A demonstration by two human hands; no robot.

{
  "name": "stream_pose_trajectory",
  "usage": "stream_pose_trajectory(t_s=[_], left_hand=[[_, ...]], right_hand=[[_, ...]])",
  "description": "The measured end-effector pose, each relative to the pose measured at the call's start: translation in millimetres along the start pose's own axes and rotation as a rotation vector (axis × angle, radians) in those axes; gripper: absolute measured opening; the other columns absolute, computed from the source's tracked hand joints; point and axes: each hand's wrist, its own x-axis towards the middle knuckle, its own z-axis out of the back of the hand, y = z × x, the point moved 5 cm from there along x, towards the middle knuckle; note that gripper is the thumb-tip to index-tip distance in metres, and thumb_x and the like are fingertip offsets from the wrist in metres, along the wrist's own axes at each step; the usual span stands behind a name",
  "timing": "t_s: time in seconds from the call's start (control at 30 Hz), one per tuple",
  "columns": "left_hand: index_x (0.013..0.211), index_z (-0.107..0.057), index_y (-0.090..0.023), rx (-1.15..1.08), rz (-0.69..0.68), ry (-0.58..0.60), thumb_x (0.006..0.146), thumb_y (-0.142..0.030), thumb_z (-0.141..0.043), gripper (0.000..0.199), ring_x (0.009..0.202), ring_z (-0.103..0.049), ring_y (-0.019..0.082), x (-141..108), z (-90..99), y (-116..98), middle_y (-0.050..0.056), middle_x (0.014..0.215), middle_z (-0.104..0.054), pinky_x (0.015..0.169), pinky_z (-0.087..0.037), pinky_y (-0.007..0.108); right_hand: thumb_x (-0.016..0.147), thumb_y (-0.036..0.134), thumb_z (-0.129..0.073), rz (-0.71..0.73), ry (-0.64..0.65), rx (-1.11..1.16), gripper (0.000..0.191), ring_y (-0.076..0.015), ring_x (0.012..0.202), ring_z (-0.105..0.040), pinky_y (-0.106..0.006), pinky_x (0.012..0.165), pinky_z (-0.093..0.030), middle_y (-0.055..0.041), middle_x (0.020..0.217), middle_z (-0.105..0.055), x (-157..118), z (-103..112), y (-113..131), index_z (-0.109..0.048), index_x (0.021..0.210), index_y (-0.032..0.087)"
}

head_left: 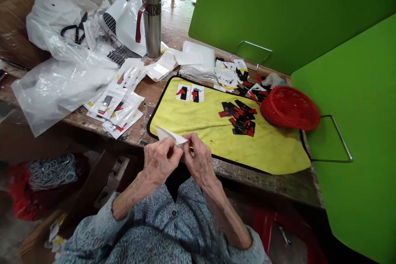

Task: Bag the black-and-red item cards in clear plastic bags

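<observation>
Near the front edge of the yellow cloth (198, 126), a small white packet (172, 135) is pinched between my two hands. My left hand (161, 159) grips its near left side with curled fingers. At the packet's right end, my right hand (198, 157) has thumb and fingertips closed on it. My fingers hide part of the packet, so its contents cannot be made out. Beyond it on the cloth lie two white cards (197, 93), each with a black and red piece on top. A loose pile of black and red pieces (239, 117) is to the right.
A red plastic basket (291, 109) rests at the cloth's right end, beside green panels (355, 90). Filled packets (116, 101) are heaped on the left, near crumpled clear plastic bags (66, 86). A steel thermos (153, 16) stands behind, with a stack of clear bags (199, 60) nearby.
</observation>
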Motion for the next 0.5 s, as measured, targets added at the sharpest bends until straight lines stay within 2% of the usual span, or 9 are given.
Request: stream_pose_trajectory(t_s=[0.07,0.1,0.2,0.23,0.27,0.3,0.37,0.43,0.5], left_hand=[[0.058,-0.040,-0.020,-0.019,0.018,0.041,0.079,-0.016,-0.048,0.023,0.046,-0.041,0.010,-1.2,-2.7,0.5,-0.004,0.050,-0.046,0.052,-0.025,0.027],[0.057,-0.041,-0.019,-0.039,0.025,0.081,0.079,-0.016,-0.048,0.023,0.047,-0.041,0.010,-1.7,-4.3,0.2,-0.004,0.050,-0.046,0.052,-0.026,0.027],[0.058,-0.046,-0.019,-0.156,0.063,0.216,0.083,-0.019,-0.049,0.025,0.049,-0.043,0.010,-1.6,-5.6,0.9,-0.003,0.053,-0.048,0.054,-0.031,0.025],[0.063,-0.052,-0.018,-0.194,0.088,0.210,0.084,-0.023,-0.052,0.021,0.054,-0.047,0.010,0.1,-2.0,3.4,-0.002,0.059,-0.053,0.057,-0.035,0.025],[0.073,-0.059,-0.018,-0.223,0.124,0.166,0.083,-0.028,-0.057,0.015,0.063,-0.053,0.012,2.7,3.8,8.0,0.000,0.070,-0.059,0.063,-0.040,0.026],[0.087,-0.063,-0.018,-0.248,0.174,0.098,0.081,-0.035,-0.063,0.018,0.074,-0.057,0.015,5.7,10.6,14.6,0.004,0.085,-0.063,0.070,-0.044,0.028],[0.114,-0.059,-0.018,-0.356,0.331,0.018,0.071,-0.043,-0.073,0.052,0.092,-0.059,0.020,9.7,19.2,32.1,0.009,0.108,-0.061,0.079,-0.048,0.033],[0.120,-0.057,-0.018,-0.609,0.548,0.144,0.066,-0.046,-0.078,0.064,0.092,-0.061,0.021,8.4,11.7,47.7,0.010,0.108,-0.063,0.077,-0.051,0.034],[0.109,-0.063,-0.015,-0.894,0.726,0.372,0.064,-0.049,-0.078,0.058,0.082,-0.063,0.020,1.5,-3.3,51.2,0.009,0.095,-0.067,0.071,-0.052,0.031]], right_hand=[[0.086,0.017,-0.047,-0.026,0.231,0.175,0.017,-0.0168,0.074,-0.064,-0.027,0.069,-0.049,-0.0038,0.086,-0.068,4.0,-3.2,-1.7,-0.058,0.100,0.019],[0.085,0.017,-0.048,-0.049,0.300,0.207,0.018,-0.0162,0.072,-0.063,-0.026,0.069,-0.048,-0.0028,0.084,-0.069,6.2,-2.2,-3.7,-0.060,0.098,0.019],[0.080,0.017,-0.049,-0.143,0.327,0.210,0.017,-0.0154,0.067,-0.060,-0.026,0.065,-0.045,-0.0009,0.074,-0.068,14.9,8.7,-15.4,-0.066,0.084,0.019],[0.080,0.020,-0.051,-0.186,0.323,0.258,0.016,-0.0153,0.065,-0.059,-0.026,0.063,-0.044,-0.0009,0.072,-0.067,16.9,12.2,-19.5,-0.067,0.081,0.019],[0.081,0.025,-0.054,-0.240,0.332,0.342,0.015,-0.0153,0.064,-0.058,-0.025,0.061,-0.044,-0.0009,0.072,-0.067,17.7,14.5,-23.1,-0.067,0.081,0.018],[0.081,0.030,-0.057,-0.305,0.357,0.450,0.016,-0.0152,0.064,-0.058,-0.025,0.059,-0.044,-0.0011,0.073,-0.068,16.9,15.2,-25.8,-0.068,0.082,0.018],[0.078,0.042,-0.065,-0.459,0.405,0.663,0.024,-0.0151,0.061,-0.058,-0.025,0.055,-0.045,-0.0014,0.074,-0.068,12.1,14.2,-28.6,-0.069,0.084,0.019],[0.073,0.047,-0.073,-0.577,0.427,0.814,0.031,-0.0155,0.063,-0.060,-0.026,0.056,-0.048,-0.0018,0.075,-0.069,5.9,12.4,-27.9,-0.070,0.086,0.019],[0.069,0.048,-0.078,-0.631,0.425,0.894,0.034,-0.0153,0.063,-0.061,-0.026,0.059,-0.050,-0.0017,0.074,-0.069,1.5,11.1,-26.3,-0.071,0.086,0.019]])
